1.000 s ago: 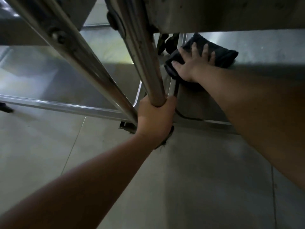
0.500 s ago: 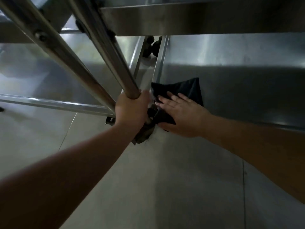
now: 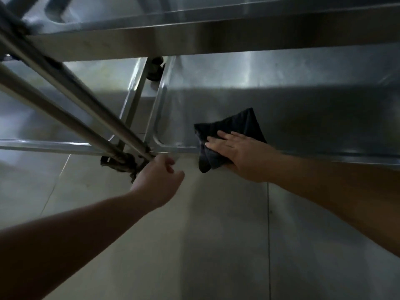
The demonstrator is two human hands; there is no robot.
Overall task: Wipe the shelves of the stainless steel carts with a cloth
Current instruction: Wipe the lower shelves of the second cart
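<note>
The cloth (image 3: 229, 135) is pressed flat-fingered by the right hand (image 3: 240, 154) at the shelf (image 3: 303, 109) front edge; left hand (image 3: 158, 182) loosely curled, empty. Most shelf left.

Two bare hands are in view, the left hand (image 3: 159, 180) and the right hand (image 3: 240, 155). One dark folded cloth (image 3: 229, 135) lies there. Two shiny stainless steel lower shelves show, the left shelf (image 3: 65, 109) and the right shelf (image 3: 281, 105). Two slanted round steel cart legs (image 3: 71, 100) cross the left.
</note>
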